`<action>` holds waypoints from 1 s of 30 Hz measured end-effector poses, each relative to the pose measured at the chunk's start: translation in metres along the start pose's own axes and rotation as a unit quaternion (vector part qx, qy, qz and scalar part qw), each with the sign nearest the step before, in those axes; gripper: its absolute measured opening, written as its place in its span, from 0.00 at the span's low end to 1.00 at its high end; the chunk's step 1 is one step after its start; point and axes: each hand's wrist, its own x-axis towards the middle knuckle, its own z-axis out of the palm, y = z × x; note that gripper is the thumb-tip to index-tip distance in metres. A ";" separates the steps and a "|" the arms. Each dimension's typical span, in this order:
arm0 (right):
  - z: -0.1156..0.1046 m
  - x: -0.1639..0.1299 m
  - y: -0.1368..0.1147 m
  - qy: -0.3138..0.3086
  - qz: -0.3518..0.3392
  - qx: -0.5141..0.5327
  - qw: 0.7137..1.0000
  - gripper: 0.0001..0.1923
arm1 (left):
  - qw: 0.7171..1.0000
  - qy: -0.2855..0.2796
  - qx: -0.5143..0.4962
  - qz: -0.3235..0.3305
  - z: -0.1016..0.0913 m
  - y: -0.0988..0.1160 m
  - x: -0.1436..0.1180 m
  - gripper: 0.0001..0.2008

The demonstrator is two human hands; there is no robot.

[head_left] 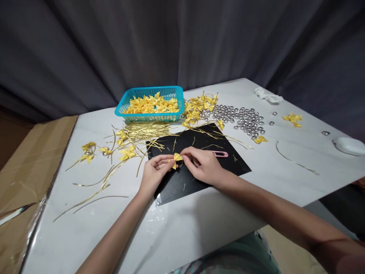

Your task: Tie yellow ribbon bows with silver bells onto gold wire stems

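Bow: yellow ribbon bow is lying with its long axis left-right.
Left hand: fingertips are pinching the bow's left end.
Right hand: fingertips are pinching its right side, above the black mat.

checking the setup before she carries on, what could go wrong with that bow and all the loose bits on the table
1. The yellow bow is pinched only by the fingertips of the left hand and right hand; it could slip.
2. The silver beads lie loose and might roll off the table.
3. The gold wires lie scattered by the forearms and may snag.
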 end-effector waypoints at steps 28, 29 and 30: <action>0.016 -0.008 0.012 -0.056 0.001 0.016 0.998 0.06 | 1.000 0.010 0.021 0.002 0.002 -0.001 0.003 0.13; 0.016 -0.009 0.012 -0.056 -0.001 0.017 0.998 0.06 | 1.000 0.010 0.023 0.003 0.001 -0.001 0.003 0.13; 0.017 -0.009 0.012 -0.056 -0.002 0.018 0.998 0.06 | 1.000 0.010 0.024 0.004 0.001 -0.001 0.004 0.13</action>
